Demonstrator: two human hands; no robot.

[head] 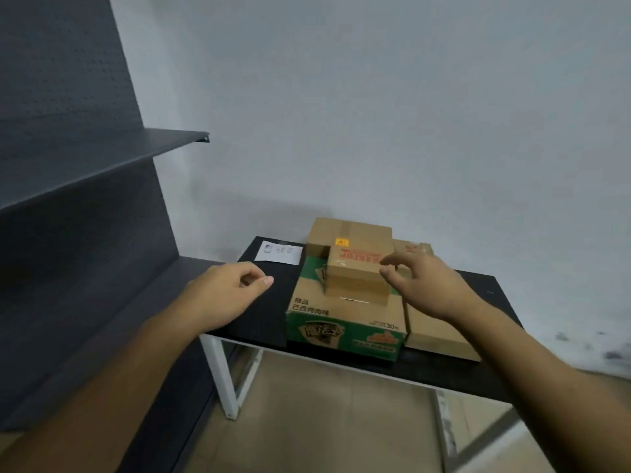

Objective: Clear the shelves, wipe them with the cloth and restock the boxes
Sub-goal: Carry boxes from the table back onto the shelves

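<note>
A pale grey wall (375,97) backs a corner with a tan floor (324,421). In the head view, dark pegboard shelves (143,145) stand at the left, and the parts in view carry nothing, so clearing looks done. To their right is a black table (269,312) on white legs, which serves as the holding place for the stock.

On the table, a green box (345,322) sits at the near edge with a small box (355,268) on top. A far box (345,230) is behind them and a flat box (433,329) lies along the right side. A paper (279,252) lies at the far left corner. No cloth is in view.

The right hand (420,285) reaches for the small box's right side, fingers spread apart with the tips at its edge and nothing clasped. The left hand (232,291) hovers over bare table left of the stack, its fingers loosely curled and empty, thumb near forefinger. It is probably placed to take the box's other side. This reads as the start of restocking.
</note>
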